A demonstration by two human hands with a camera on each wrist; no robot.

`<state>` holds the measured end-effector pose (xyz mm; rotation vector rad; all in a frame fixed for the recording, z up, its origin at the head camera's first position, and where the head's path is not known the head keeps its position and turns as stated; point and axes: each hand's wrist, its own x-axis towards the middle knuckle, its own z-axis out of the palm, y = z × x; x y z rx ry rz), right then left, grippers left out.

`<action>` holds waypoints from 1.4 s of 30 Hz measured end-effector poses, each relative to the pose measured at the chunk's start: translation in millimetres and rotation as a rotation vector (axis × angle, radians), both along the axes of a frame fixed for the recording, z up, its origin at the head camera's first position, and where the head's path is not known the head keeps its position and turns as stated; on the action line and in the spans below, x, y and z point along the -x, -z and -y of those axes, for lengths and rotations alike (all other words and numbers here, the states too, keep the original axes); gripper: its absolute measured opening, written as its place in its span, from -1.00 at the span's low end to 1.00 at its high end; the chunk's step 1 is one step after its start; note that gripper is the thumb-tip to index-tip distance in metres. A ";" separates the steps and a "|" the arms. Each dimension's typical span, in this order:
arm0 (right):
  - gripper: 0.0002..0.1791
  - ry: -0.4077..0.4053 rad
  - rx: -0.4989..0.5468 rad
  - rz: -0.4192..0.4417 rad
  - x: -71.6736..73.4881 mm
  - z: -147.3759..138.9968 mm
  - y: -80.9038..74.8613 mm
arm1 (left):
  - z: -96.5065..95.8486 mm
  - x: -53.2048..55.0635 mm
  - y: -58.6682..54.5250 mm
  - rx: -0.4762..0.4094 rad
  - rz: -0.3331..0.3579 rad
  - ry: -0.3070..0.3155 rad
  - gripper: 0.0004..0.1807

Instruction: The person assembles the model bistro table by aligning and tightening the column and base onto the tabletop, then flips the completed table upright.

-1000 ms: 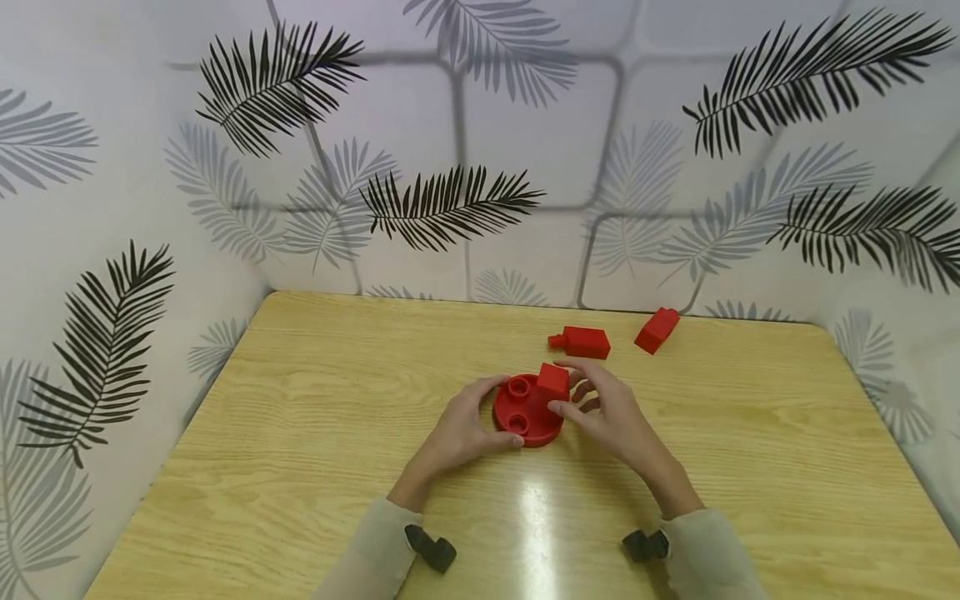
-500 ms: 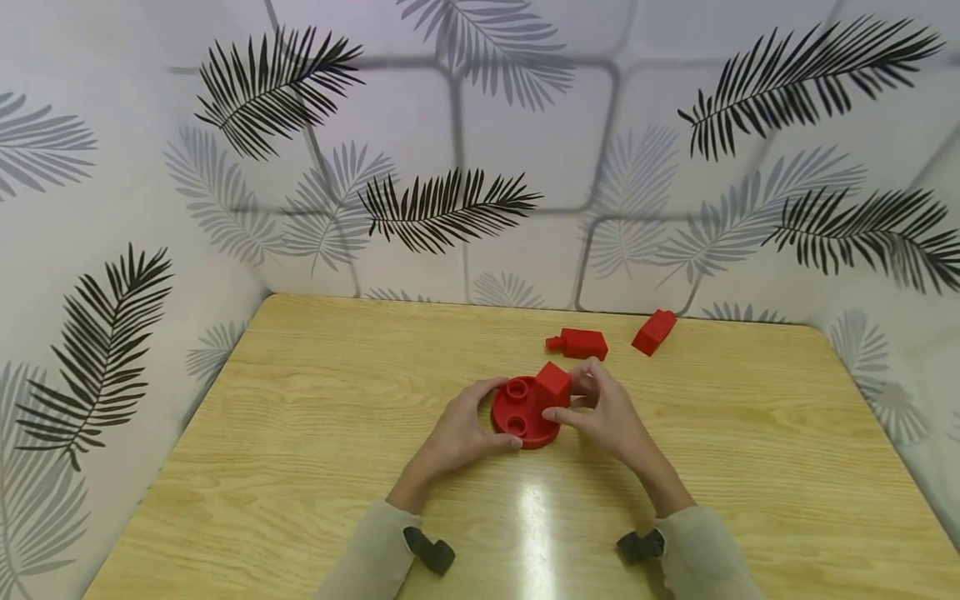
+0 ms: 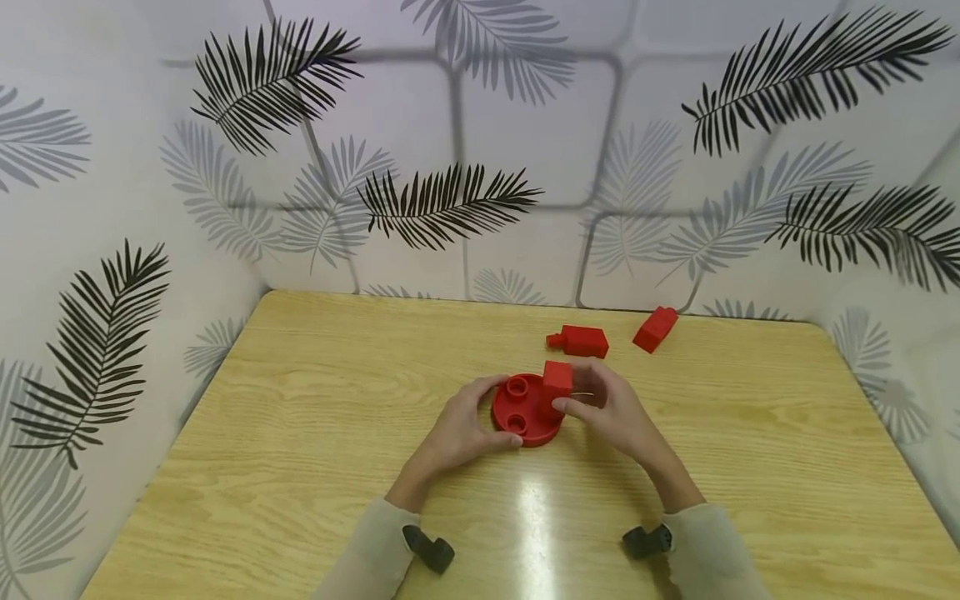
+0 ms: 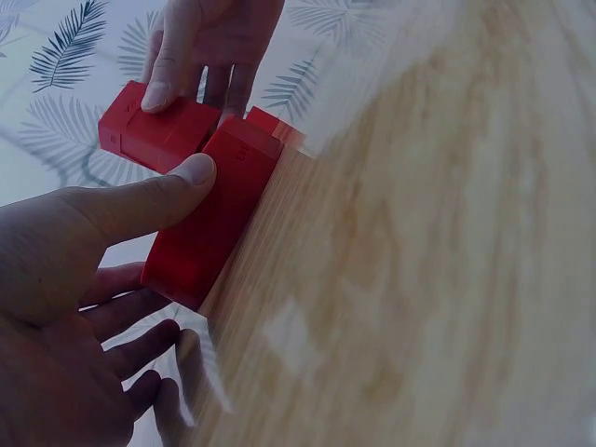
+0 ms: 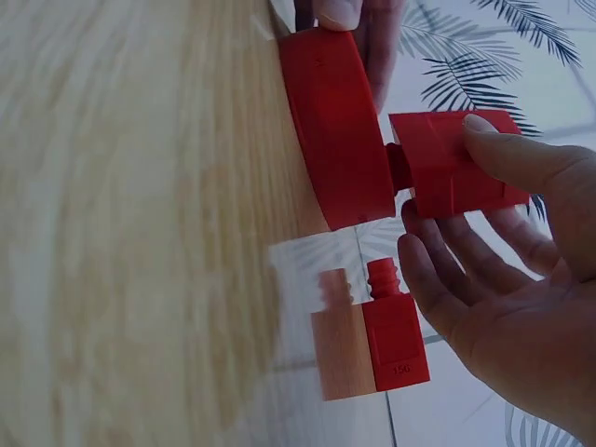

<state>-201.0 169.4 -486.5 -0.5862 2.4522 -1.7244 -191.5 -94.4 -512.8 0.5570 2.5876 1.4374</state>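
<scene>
My left hand point(image 3: 462, 427) grips the round red base point(image 3: 528, 410) by its left side, with the thumb at the near rim. Two raised ring sockets show on the left part of the base. In my right hand point(image 3: 611, 414), between thumb and fingers, is a rectangular red block point(image 3: 557, 385), upright over the right part of the base. From the right wrist view, the block point(image 5: 456, 163) has a narrow neck pointing into the base point(image 5: 335, 130), with a small gap between the block's body and the rim. The neck's tip is hidden.
Behind the base, a red block with a threaded neck point(image 3: 587, 342) lies on its side. Farther right, near the table's back edge, lies another red block point(image 3: 656, 330). The wood table point(image 3: 337, 367) meets a leaf-patterned backdrop point(image 3: 525, 125).
The upright block has turned about its vertical axis, showing a corner half a second ago and a flat face now. The right fingers have shifted with it; the left hand and base stay put.
</scene>
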 end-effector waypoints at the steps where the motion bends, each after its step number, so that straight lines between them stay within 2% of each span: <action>1: -0.44 0.014 -0.009 -0.004 0.1 0.5 0.3 | 0.1 -0.1 -0.3 -0.004 -0.001 0.000 -0.03; 4: -0.36 0.044 -0.040 -0.024 0.5 2.0 1.9 | 0.3 -0.7 -0.5 -0.009 -0.004 -0.001 -0.03; 8: -0.20 0.009 -0.072 -0.044 -0.2 0.4 1.1 | 0.4 -1.0 -0.8 0.000 -0.008 -0.003 -0.04; 15: -0.37 -0.105 -0.092 -0.064 -2.0 -11.6 -5.3 | -0.3 -0.5 -2.0 0.020 -0.008 -0.003 -0.03; 20: -0.38 -0.167 -0.066 -0.090 -2.5 -17.3 -9.6 | -0.7 -0.2 -2.4 0.028 -0.015 0.000 -0.03; 24: -0.42 -0.144 -0.047 -0.074 -2.5 -16.9 -9.8 | -0.4 -0.6 -2.8 0.031 -0.016 -0.004 -0.03; 31: -0.50 -0.082 0.007 0.033 -2.2 -11.2 -6.0 | 0.0 -1.1 -2.9 0.021 -0.016 -0.002 -0.03; 34: -0.49 -0.067 0.005 0.048 -2.5 -10.0 -5.4 | 0.3 -0.9 -2.6 0.024 -0.017 -0.002 -0.03; 37: -0.40 -0.072 -0.003 0.040 -1.8 -8.9 -5.0 | 0.5 -0.6 -2.2 0.023 -0.018 -0.001 -0.03; 42: -0.31 -0.069 -0.048 -0.020 -0.9 -6.9 -3.1 | 0.4 -0.5 -1.6 0.018 -0.035 0.001 -0.03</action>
